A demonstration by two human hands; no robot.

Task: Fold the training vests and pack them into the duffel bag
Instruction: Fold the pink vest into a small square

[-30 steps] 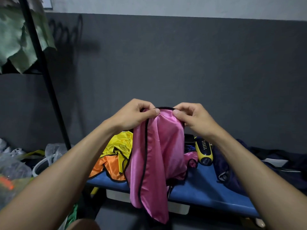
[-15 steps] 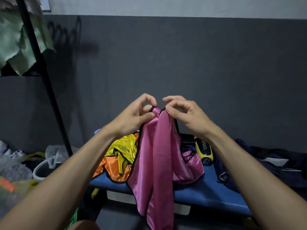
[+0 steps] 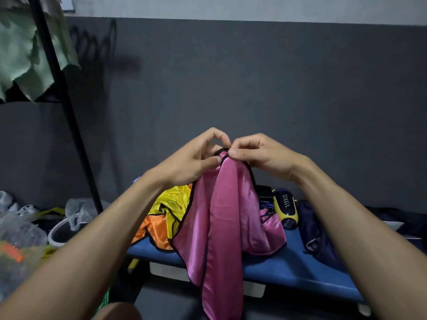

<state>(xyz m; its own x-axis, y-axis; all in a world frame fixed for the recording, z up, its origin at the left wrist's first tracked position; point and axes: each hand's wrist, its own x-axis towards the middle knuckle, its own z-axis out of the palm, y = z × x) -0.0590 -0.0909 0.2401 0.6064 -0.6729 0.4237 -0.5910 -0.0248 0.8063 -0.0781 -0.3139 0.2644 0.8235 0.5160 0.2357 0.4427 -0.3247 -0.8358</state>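
So I'm pinching the top of the pink training vest [image 3: 227,211] with both hands right now. My left hand [image 3: 196,160] is gripping the black-trimmed edge between thumb and fingers, and my right hand [image 3: 258,155] is pinching the same trim right next to it, so the two are nearly touching at the top of the fabric. Both are holding cloth, nothing loose.

The vest is hanging straight down from that one bunched point, out in front of me and over the front edge of the blue worktop [image 3: 300,271], with its lower end dangling below that edge. I'm guessing this stuff is super light and slippery, that shiny mesh-satin kind that slides out of any fold you make. It's totally floppy, no stiffness at all. I'm thinking the black binding is the best place to hold, since it gives the fingers something firmer to grab than the slick panels.

Behind it, a yellow vest [image 3: 171,204] and an orange vest [image 3: 154,232] are lying crumpled together on the worktop, still waiting. A yellow and black gadget [image 3: 286,209] is sitting just to the right, then some dark navy fabric [image 3: 321,234] that might be the duffel, honestly can't tell.
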